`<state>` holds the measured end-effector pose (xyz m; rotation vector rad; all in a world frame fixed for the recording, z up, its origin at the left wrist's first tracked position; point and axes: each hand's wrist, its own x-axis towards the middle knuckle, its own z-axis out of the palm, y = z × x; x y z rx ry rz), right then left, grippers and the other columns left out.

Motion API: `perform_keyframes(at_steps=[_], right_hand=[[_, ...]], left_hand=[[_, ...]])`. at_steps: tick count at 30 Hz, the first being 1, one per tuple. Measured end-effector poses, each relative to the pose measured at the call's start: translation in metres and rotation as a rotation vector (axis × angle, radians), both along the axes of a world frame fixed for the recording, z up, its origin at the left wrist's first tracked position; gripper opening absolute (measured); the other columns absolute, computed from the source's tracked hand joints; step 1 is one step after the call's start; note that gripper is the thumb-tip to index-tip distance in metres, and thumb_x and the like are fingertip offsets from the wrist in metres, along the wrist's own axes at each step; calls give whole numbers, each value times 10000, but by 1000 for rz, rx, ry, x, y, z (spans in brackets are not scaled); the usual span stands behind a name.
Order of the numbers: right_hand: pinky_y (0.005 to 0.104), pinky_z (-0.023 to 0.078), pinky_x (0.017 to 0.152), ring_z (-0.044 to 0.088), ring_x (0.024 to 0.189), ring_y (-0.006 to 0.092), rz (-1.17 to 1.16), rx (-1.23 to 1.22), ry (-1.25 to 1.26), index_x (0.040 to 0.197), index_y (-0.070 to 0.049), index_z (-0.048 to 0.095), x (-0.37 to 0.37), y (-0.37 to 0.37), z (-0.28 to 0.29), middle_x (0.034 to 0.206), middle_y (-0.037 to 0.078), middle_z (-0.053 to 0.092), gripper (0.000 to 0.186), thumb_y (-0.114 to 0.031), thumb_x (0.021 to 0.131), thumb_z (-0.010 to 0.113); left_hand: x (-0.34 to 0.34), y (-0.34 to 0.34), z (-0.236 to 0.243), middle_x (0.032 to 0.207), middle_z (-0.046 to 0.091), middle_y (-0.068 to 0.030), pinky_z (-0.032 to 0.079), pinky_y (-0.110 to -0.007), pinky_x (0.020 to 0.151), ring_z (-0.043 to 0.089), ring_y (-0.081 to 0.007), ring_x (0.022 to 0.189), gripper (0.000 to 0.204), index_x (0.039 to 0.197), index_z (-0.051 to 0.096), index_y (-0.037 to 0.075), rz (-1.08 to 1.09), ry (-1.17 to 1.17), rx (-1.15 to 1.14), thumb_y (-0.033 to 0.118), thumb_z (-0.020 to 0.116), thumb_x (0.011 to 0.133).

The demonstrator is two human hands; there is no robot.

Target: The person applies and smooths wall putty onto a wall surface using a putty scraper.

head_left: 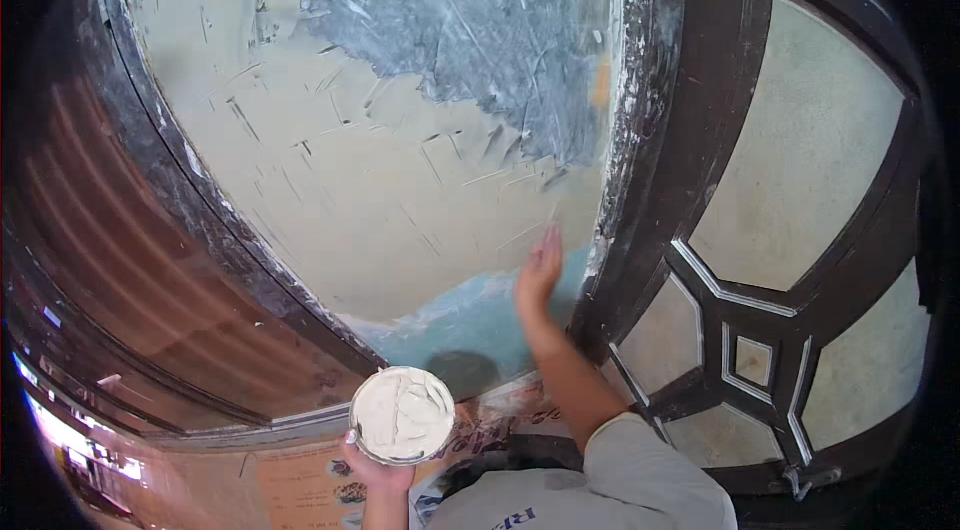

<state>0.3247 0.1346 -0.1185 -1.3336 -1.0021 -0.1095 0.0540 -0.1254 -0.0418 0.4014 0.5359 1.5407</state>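
My left hand (380, 470) is closed round the near side of a round tub (404, 462) filled with thick cream-white filler paste (405, 415). The paste's top is ridged and uneven. To the right, my right hand (541, 265) reaches up to the wall (400, 210), slightly blurred, its fingers pressed together. A thin pale sliver shows past the fingertips; what it belongs to I cannot make out. Cream paste with dark scratch-like marks covers much of the wall. Above it lies a bare blue-grey patch (450, 20), and below it a turquoise strip (455, 325).
A dark, paint-spattered frame post (640, 100) edges the wall at right, beside a dark panelled door (700, 150) with a handle (810, 478). On the left stands another dark frame (200, 170) with brown panels (120, 190). Printed sheets (300, 485) cover the floor below.
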Motion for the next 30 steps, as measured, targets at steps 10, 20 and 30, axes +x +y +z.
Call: perform_keyframes(at_steps=[10,20,30], right_hand=[[460,414,983,514,1155,402,574,-121,-179,1301,-65,550,-63,-95,19,1282,183,549,433,-27,870,541],[566,321,1054,491,1239,313,61,-37,-740,1104,-268,696,-7,-32,76,1221,87,592,333,-96,838,593],[465,446,971,538,1171,332,524,-225,-596,1121,-202,684,-27,-94,-12,1179,61,630,297,-121,848,601]], left_hand=[[-8,-1,-2,1465,401,-170,330,-492,1113,410,-356,1326,781,1438,360,20,-32,-63,44,502,463,831],[-6,-3,-7,1458,406,-183,349,-479,1105,421,-355,1319,774,1431,360,7,2,-118,1,484,453,828],[-8,-7,-15,1448,420,-170,360,-474,1093,434,-345,1308,785,1423,376,17,30,-98,8,507,463,816]])
